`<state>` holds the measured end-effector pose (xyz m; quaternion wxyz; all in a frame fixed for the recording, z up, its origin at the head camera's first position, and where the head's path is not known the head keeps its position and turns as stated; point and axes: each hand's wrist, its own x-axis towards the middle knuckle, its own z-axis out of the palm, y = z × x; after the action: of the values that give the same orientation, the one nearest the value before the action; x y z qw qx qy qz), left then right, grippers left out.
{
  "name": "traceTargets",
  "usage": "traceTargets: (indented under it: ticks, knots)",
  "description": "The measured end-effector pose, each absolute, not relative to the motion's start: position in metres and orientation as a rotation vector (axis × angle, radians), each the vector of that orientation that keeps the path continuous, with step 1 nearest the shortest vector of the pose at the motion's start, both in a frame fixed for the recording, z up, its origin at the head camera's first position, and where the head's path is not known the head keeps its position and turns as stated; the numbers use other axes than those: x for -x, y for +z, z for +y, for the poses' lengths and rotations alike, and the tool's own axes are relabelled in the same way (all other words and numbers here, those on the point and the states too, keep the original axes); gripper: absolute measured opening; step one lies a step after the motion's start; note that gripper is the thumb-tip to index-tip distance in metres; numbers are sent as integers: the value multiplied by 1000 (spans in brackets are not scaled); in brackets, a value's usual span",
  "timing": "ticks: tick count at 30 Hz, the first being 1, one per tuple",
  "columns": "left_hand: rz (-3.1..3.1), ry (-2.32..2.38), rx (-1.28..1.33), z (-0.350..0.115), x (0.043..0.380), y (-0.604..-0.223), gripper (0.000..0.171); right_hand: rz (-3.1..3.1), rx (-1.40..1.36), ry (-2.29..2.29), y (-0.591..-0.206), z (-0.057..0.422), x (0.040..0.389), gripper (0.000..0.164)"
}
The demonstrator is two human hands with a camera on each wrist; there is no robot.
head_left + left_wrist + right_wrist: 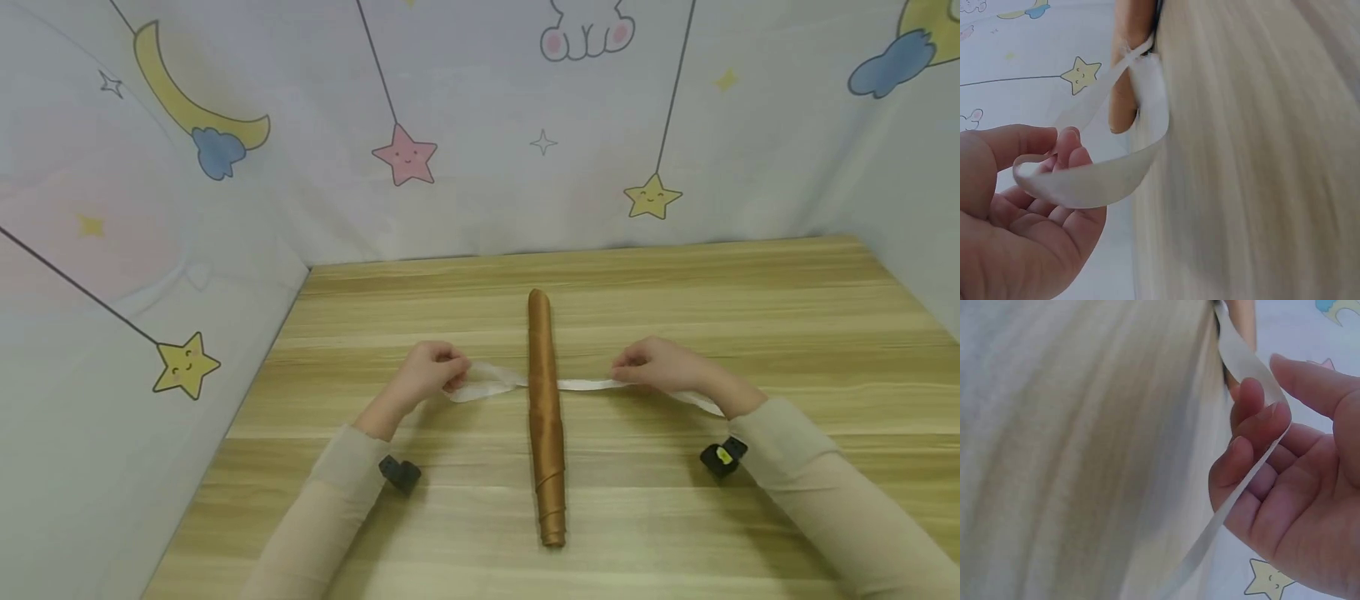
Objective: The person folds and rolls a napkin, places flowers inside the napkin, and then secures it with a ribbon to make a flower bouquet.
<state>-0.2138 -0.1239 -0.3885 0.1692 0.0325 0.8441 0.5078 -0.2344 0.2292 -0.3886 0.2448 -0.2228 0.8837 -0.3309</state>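
Observation:
A long roll of shiny brown fabric (pixel 545 400) lies on the table, its length running away from me. White ribbon (pixel 592 385) crosses at its middle and reaches out on both sides. To the left of the roll, my left hand (pixel 433 369) pinches the ribbon between thumb and fingers; in the left wrist view the ribbon (pixel 1094 182) forms a loop there. On the other side my right hand (pixel 663 365) holds the ribbon with curled fingers, and a loose tail (pixel 1200 547) hangs past the palm. The ribbon's crossing is too small to make out clearly.
The wood-grain table (pixel 420 292) runs back to a pale cloth backdrop (pixel 487 200) printed with stars and moons. Each sleeve carries a small black wrist camera, the left one (pixel 400 474) and the right one (pixel 722 457), near the table.

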Motion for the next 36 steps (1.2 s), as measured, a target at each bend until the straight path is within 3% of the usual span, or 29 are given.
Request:
traceTargets:
  ticks: [36]
  knots:
    - [2364, 1553, -238, -91, 206, -351, 23, 2456, 609, -1031, -348, 225, 233, 31]
